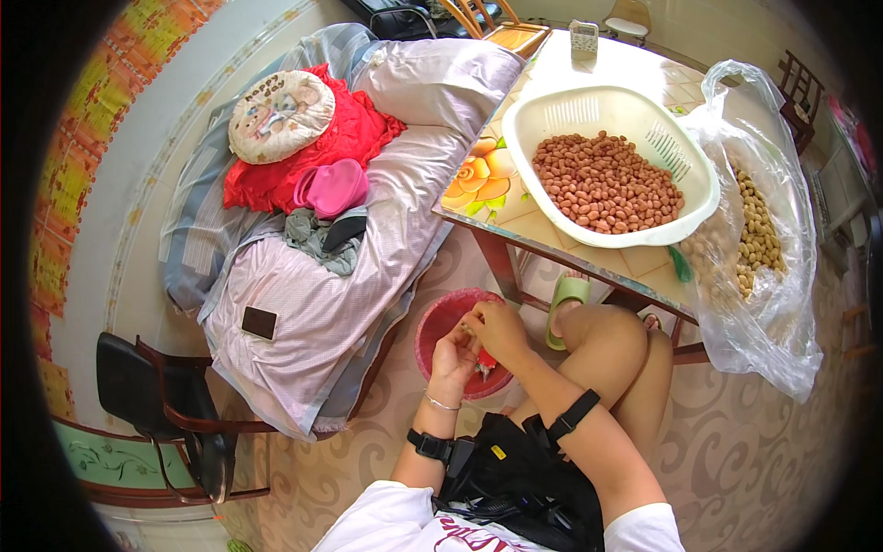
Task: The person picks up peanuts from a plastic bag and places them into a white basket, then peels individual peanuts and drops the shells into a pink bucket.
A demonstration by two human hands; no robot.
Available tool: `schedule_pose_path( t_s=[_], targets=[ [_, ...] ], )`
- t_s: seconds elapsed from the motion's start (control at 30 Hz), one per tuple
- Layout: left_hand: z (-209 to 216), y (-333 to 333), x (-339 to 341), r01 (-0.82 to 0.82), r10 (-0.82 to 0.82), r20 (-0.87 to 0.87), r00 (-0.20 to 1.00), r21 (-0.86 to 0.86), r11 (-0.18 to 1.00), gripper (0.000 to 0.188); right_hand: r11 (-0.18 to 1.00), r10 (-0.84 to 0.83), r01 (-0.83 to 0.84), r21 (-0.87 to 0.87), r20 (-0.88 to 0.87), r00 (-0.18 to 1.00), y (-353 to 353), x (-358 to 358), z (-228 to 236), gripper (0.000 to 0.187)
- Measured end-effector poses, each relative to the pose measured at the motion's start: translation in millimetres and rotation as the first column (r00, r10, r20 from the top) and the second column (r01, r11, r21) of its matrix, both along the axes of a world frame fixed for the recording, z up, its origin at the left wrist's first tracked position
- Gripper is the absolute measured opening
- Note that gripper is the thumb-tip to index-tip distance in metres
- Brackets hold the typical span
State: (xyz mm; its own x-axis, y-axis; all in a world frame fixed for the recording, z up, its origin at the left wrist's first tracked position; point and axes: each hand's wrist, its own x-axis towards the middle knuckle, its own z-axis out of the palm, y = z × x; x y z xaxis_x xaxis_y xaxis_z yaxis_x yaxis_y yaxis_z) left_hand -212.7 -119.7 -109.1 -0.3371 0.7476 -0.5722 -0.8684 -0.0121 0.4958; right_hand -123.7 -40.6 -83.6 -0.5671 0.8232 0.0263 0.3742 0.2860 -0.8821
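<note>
My left hand (452, 357) and my right hand (499, 329) meet above a red basin (427, 342) on the floor. Both have bent, closed fingers with the fingertips close together; anything between them is too small to make out. Inside the basin, mostly behind my hands, something red and whitish shows. On the table, a white plastic basket (572, 109) holds many shelled red-skinned peanuts (602, 182). Beside it, a clear plastic bag (768, 354) with unshelled peanuts (760, 237) hangs over the table's right edge.
The table (543, 225) stands ahead to my right, with a small whitish device (584, 37) at its far end. On the left, a covered couch (313, 313) carries a round cushion (281, 117), red cloth, a pink item and a dark flat object. A black chair (138, 391) is behind it.
</note>
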Motion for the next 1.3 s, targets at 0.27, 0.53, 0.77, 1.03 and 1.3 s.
schedule_pose_path(
  t_s=[0.27,0.53,0.77,1.03,1.3],
  targets=[
    [-7.4,1.8,1.6,-0.041,0.045,0.043,0.998,-0.077,0.996,0.023,0.997,0.002,0.000,-0.082,0.025,1.000,0.3,2.3,4.7,0.020],
    [-6.8,0.5,-2.6,-0.029,0.030,0.095,0.995,-0.005,1.000,0.030,0.991,-0.132,0.131,-0.012,-0.047,0.990,1.2,0.7,7.6,0.020],
    [-13.2,-0.8,-11.0,-0.236,0.240,0.002,0.971,-0.170,0.957,0.031,0.992,-0.124,0.124,0.011,0.059,0.991,2.1,0.2,3.6,0.021],
    [-17.9,-4.3,-15.6,-0.224,0.226,-0.006,0.974,-0.168,0.960,0.028,0.999,-0.041,0.037,0.036,0.134,0.990,-0.8,0.5,0.0,0.021],
    [-18.2,-1.2,-13.5,-0.216,0.220,0.084,0.972,-0.053,0.975,0.026,1.000,-0.006,0.002,0.025,0.182,0.983,-0.3,1.1,-5.4,0.022]
  ],
)
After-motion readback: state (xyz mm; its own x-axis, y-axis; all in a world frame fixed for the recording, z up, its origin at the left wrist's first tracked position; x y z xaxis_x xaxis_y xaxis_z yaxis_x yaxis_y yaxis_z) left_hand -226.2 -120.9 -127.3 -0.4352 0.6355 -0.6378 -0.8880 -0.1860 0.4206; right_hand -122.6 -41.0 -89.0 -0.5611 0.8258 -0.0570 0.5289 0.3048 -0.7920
